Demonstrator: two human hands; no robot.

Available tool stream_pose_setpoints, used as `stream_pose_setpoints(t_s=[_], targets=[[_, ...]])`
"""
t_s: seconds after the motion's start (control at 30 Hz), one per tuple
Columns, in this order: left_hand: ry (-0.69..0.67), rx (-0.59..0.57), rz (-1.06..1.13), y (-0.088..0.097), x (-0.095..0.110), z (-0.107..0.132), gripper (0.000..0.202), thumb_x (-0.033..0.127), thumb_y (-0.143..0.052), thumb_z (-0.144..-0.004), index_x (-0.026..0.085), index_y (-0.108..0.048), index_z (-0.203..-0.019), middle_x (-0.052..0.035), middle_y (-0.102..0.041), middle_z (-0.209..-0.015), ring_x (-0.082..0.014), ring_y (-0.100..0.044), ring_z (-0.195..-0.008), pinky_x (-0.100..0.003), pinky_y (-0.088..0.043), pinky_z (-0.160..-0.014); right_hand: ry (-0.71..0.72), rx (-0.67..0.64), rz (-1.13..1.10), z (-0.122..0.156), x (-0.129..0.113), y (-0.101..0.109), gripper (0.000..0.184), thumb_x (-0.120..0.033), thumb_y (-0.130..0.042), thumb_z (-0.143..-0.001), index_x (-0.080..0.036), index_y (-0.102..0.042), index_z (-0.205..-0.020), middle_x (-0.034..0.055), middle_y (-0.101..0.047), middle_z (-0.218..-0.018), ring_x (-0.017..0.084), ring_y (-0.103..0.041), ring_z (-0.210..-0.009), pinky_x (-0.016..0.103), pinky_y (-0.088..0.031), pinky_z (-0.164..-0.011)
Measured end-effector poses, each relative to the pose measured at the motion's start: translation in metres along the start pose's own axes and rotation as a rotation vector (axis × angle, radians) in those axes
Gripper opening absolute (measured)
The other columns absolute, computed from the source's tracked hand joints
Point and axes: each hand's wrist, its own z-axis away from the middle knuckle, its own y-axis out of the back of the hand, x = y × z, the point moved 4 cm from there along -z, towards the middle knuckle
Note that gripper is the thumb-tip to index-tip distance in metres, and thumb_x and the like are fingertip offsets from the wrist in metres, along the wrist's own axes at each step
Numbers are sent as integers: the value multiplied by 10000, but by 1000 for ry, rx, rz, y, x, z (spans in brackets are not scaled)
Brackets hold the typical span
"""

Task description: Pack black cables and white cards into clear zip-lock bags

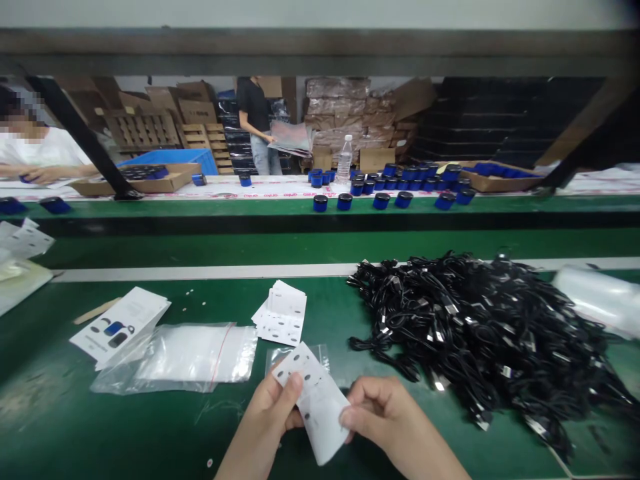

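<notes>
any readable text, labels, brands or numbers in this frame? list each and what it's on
Nothing can be quoted with confidence.
Red repeated print on the white strip along the far belt: too blurred to read.
Print on the leaflet stack: too small to read.
White sheet held by the left hand and right hand: only dark dots, no letters.
Card stack: dots only.
Bottle label: unreadable.

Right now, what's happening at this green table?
A person's left hand and right hand together hold a white sticker sheet with dark dots over the green table. A stack of similar white sheets, clear plastic zip bags, white printed leaflets and a heap of black cables lie around. Blue cylindrical speakers stand farther back.
</notes>
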Motion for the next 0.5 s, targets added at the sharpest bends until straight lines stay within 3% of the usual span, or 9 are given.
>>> stream_pose_setpoints(t_s=[0.1, 0.2, 0.27, 0.37, 0.43, 0.5], targets=[[-54, 64, 143, 4, -14, -3, 978, 559, -750, -574, 237, -242, -1347, -85, -626, -1056, -208, -636, -856, -325, -520, -729, 7, 114, 143, 1, -2, -4, 232, -318, -685, -678, -169, -575, -539, -6, -612, -555, 140, -527, -567, 244, -374, -560], [-128, 64, 143, 7, -23, -2, 1112, 585, -783, -484, 255, -200, -1372, -129, -504, -1252, -275, -558, -1058, -358, -493, -811, 61, 180, 258, 1, -6, -9, 258, -278, -727, -634, -173, -527, -508, -29, -568, -557, 130, -494, -574, 241, -345, -570], [-168, 25, 79, 4, -21, 1, 1021, 515, -809, -500, 244, -292, -1337, -126, -525, -1241, -282, -544, -1081, -355, -477, -837, 99, 153, 251, 1, -6, -14, 337, -283, -756, -606, -174, -458, -491, -43, -529, -549, 115, -458, -563, 231, -322, -560], [-53, -38, 37, -1, -18, 6, 637, 359, -778, -596, 176, -519, -1148, -93, -667, -990, -265, -623, -932, -359, -485, -816, 135, 82, 115, -1, -4, -15, 414, -388, -715, -657, -185, -385, -511, -52, -453, -537, 98, -382, -545, 222, -287, -529], [61, 9, 103, -1, -14, 9, 406, 284, -686, -685, 161, -570, -1054, -73, -695, -894, -263, -639, -907, -362, -502, -796, 126, 83, 46, -2, 0, -9, 408, -448, -638, -722, -194, -372, -544, -62, -387, -531, 92, -334, -528, 220, -265, -505], [130, 138, 178, 2, -10, 12, 366, 243, -640, -727, 179, -540, -1074, -64, -699, -932, -259, -627, -967, -356, -519, -795, 83, 122, 25, -3, 4, -1, 370, -466, -603, -749, -195, -402, -598, -68, -358, -541, 91, -319, -520, 217, -256, -489]])
